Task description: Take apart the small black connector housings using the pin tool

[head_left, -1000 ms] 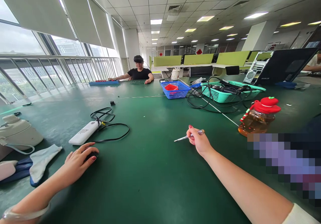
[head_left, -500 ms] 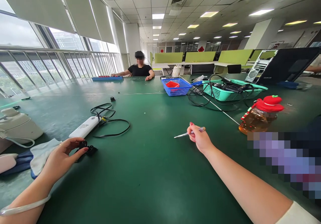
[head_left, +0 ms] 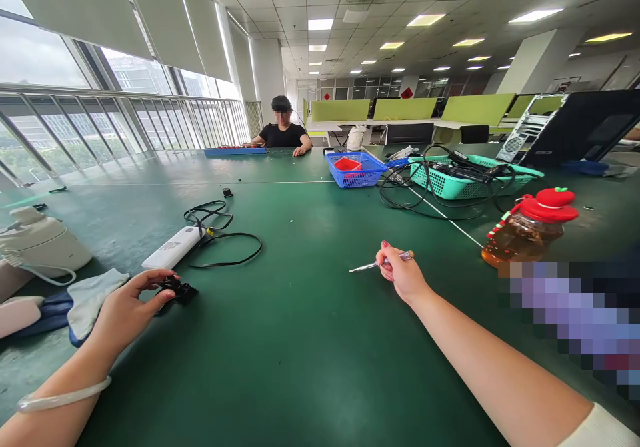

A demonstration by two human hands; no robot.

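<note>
My left hand (head_left: 135, 307) has its thumb and fingers closed around a small black part (head_left: 181, 291) low over the left side of the green table (head_left: 300, 340); its exact kind I cannot make out. On the other side, my right hand (head_left: 400, 272) grips a slim screwdriver (head_left: 369, 267) by its clear handle, with the metal shaft pointing left above the tabletop. Beyond my left fingers lies a white power strip (head_left: 173, 248) with its black cord (head_left: 235, 237) looped beside it. A light-blue and navy cloth item (head_left: 93, 300) rests left of that hand.
A blue basket (head_left: 357, 179) holding a red tray and a green basket (head_left: 450, 192) full of black cables stand farther back. At right are a red-lidded jar (head_left: 525, 237) and a computer case (head_left: 533, 130). A person (head_left: 283, 133) sits across the table beside a blue tray (head_left: 235, 152).
The whole view has shifted slightly. My left hand keeps the black part, which sits a little differently in the fingers; my right hand still holds the screwdriver. The blue tray across the table has moved right.
</note>
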